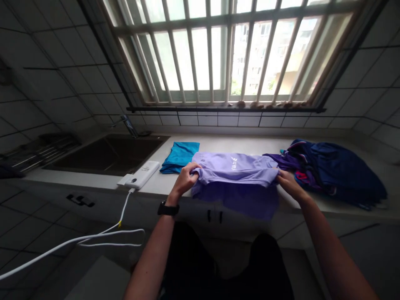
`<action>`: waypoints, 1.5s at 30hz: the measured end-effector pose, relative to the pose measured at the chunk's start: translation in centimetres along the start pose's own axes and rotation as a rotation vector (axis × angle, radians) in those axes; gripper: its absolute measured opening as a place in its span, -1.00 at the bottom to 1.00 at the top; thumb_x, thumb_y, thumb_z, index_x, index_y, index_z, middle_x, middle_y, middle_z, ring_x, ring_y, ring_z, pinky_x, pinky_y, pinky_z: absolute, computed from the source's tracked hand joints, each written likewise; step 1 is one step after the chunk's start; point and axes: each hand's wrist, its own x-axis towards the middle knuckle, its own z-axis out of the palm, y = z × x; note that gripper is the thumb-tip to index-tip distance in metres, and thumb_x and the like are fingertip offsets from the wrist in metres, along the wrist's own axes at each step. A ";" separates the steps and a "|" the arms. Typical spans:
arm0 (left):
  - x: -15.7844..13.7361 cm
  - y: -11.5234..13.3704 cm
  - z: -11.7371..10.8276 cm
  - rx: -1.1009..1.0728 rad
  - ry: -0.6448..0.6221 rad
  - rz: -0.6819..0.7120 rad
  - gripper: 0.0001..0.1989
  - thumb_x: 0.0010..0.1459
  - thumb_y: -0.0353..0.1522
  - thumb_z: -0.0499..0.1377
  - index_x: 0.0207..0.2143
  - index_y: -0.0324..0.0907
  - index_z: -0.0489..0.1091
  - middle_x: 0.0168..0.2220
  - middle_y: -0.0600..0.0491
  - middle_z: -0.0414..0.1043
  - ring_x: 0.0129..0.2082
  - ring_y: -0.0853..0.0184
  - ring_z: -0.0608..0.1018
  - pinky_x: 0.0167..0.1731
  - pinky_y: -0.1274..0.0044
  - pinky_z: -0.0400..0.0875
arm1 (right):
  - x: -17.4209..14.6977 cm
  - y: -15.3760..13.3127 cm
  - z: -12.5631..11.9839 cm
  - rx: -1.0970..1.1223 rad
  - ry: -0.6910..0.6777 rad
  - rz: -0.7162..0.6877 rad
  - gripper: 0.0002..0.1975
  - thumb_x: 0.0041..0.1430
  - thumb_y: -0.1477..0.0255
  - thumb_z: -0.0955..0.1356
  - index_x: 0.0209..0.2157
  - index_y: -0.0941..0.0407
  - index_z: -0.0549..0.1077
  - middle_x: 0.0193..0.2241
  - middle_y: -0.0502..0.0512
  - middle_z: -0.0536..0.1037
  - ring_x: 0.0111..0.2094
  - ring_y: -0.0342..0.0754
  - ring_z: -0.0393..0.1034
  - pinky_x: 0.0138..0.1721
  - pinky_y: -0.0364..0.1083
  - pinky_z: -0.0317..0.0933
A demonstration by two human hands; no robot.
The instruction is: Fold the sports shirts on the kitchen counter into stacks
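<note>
A lavender shirt [218, 164] with white lettering lies across the counter, its lower part hanging over the front edge. My left hand [186, 179] grips the cloth at the shirt's left side, fingers closed on it. At the opposite side my right hand [290, 183] pinches the same shirt. The fabric between both hands is raised into a fold. Beside it on the left is a folded teal garment [181, 156]. Just right of the shirt lies a heap of dark blue clothing [337, 166], with a purple garment [283, 161] at its near-left side.
A dark sink [103, 154] with a faucet [128, 125] is set into the counter at the left. A white power bank [143, 174] rests near the front edge, its white cable [125, 206] trailing down. Behind the counter stands a barred window [231, 54].
</note>
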 end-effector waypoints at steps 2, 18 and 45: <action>-0.4 -0.1 -1.1 0.088 -0.142 0.026 -0.75 0.06 -0.36 0.09 -0.33 -0.16 0.57 -0.21 -0.01 0.64 -0.12 0.18 0.57 0.03 0.37 0.45 | -1.1 -0.5 -1.1 -0.049 -0.133 0.031 -0.56 0.14 0.00 0.33 -0.33 0.11 0.58 -0.32 0.14 0.63 -0.23 0.14 0.49 -0.13 0.04 0.40; 1.2 2.5 3.2 0.099 -0.736 0.231 -0.72 0.20 -0.13 0.27 -0.20 -0.14 0.56 -0.17 0.02 0.56 -0.20 0.28 0.57 -0.18 0.51 0.42 | 1.8 -4.7 2.4 -0.359 -0.334 0.050 -0.61 0.23 0.09 0.45 -0.09 0.09 0.63 -0.10 0.17 0.60 -0.14 0.04 0.51 -0.04 -0.06 0.36; 4.3 -1.2 3.7 0.746 -0.346 -0.182 -0.60 0.37 -0.21 0.10 0.14 -0.08 0.55 0.09 -0.24 0.50 0.07 0.01 0.55 0.01 0.36 0.48 | 6.4 -1.9 4.7 -0.813 -0.131 0.328 -0.51 0.49 0.23 0.17 0.36 -0.09 0.34 0.44 0.18 0.24 0.42 0.18 0.11 0.31 0.22 0.15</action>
